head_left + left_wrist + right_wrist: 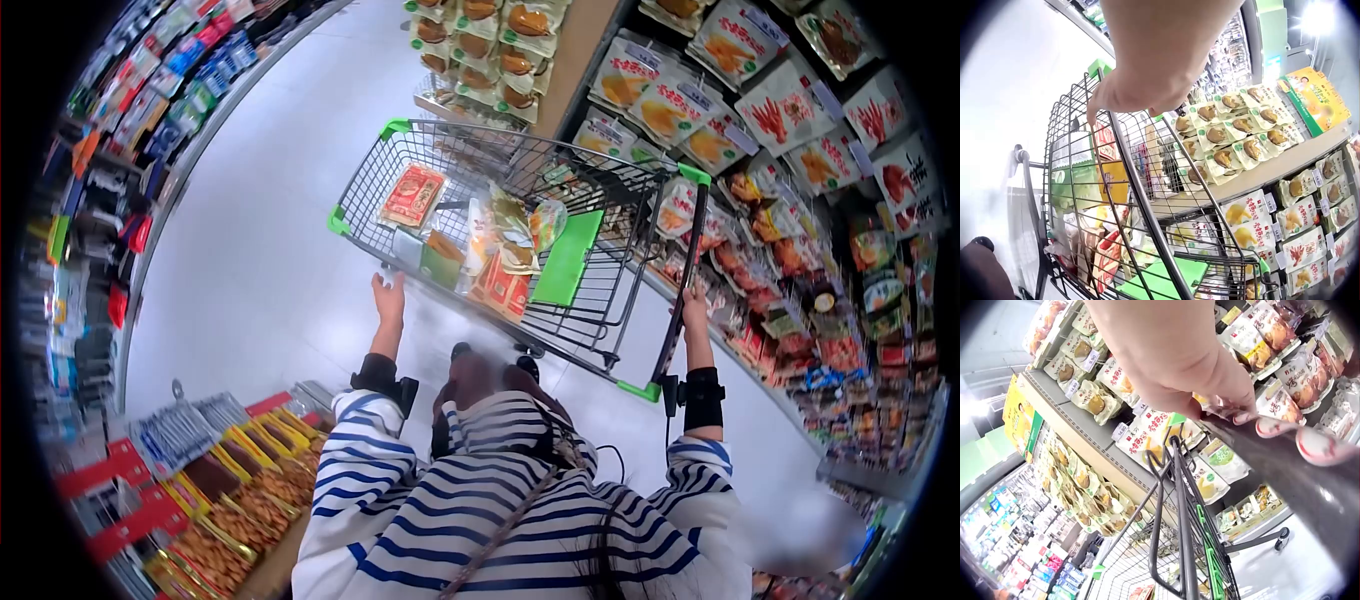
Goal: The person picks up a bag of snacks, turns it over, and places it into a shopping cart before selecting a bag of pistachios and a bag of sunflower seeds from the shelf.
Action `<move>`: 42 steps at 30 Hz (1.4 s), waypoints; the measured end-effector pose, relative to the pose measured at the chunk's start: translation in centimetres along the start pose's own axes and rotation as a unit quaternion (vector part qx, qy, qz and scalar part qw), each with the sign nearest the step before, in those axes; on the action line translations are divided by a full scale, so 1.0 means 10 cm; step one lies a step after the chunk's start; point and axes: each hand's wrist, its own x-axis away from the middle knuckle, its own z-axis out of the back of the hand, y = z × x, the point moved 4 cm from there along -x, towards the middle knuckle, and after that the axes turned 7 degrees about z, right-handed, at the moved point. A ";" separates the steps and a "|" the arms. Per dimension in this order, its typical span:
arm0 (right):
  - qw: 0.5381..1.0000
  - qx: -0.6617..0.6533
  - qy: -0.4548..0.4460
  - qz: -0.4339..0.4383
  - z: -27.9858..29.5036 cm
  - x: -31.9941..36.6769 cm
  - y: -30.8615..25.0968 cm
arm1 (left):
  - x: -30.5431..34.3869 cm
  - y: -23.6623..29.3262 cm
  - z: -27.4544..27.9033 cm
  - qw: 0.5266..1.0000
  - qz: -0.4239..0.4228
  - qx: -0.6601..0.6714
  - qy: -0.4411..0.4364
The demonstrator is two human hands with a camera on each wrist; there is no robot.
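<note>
A wire shopping cart [397, 127] with green corners stands in front of me. My right hand [693, 307] grips its dark handle bar [1297, 469], fingers curled round it. My left hand [389, 298] is beside the cart's near side, fingers loosely bent; in the left wrist view that hand [1141, 87] overlaps the top rim [1124, 147]. Inside the basket lie a red packet [412, 194], a red box [503, 288], a green-and-yellow package [440, 262] and several bagged foods. A green seat flap [572, 258] is toward the handle end.
Shelves of bagged foods [770, 110] line the right side, close to the cart. A stand of packets [478, 50] is beyond it. Boxed snacks [240, 500] are at lower left. Pale floor [250, 220] runs between the cart and the left shelves [120, 150].
</note>
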 end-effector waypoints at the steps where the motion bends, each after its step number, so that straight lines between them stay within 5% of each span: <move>1: 0.999 0.028 0.019 0.021 0.01 0.11 0.02 | -0.08 0.04 -0.03 1.000 0.002 -0.003 -0.006; 3: 0.988 0.136 0.046 0.060 0.05 0.25 0.16 | -0.21 0.12 -0.12 0.999 -0.014 -0.022 -0.039; 5: 0.946 0.237 0.102 0.196 0.10 0.34 0.24 | -0.36 0.16 -0.21 0.994 -0.058 -0.044 -0.085; 6: 0.941 0.254 0.109 0.194 0.09 0.43 0.18 | -0.71 -0.16 -0.32 0.989 -0.128 -0.077 -0.012; 9: 0.951 0.266 0.124 0.096 0.08 0.58 -0.04 | -0.91 -0.30 -0.44 0.983 -0.119 -0.139 -0.031; 10: 0.949 0.272 0.126 0.094 0.09 0.55 0.01 | -0.66 -0.01 -0.38 0.980 -0.064 -0.149 -0.116; 14: 0.947 0.287 0.128 0.065 0.15 0.50 0.10 | -1.09 -0.57 -0.48 0.965 -0.180 -0.173 -0.076; 17: 0.940 0.305 0.147 0.050 0.17 0.48 0.15 | -0.73 -0.17 -0.33 0.959 -0.128 -0.222 -0.123; 30: 0.931 0.311 0.187 0.042 0.12 0.61 -0.01 | -0.40 0.50 -0.18 0.878 -0.146 -0.428 -0.155; 42: 0.934 0.301 0.193 -0.021 0.05 0.77 -0.28 | -0.64 0.47 -0.24 0.796 -0.160 -0.545 -0.208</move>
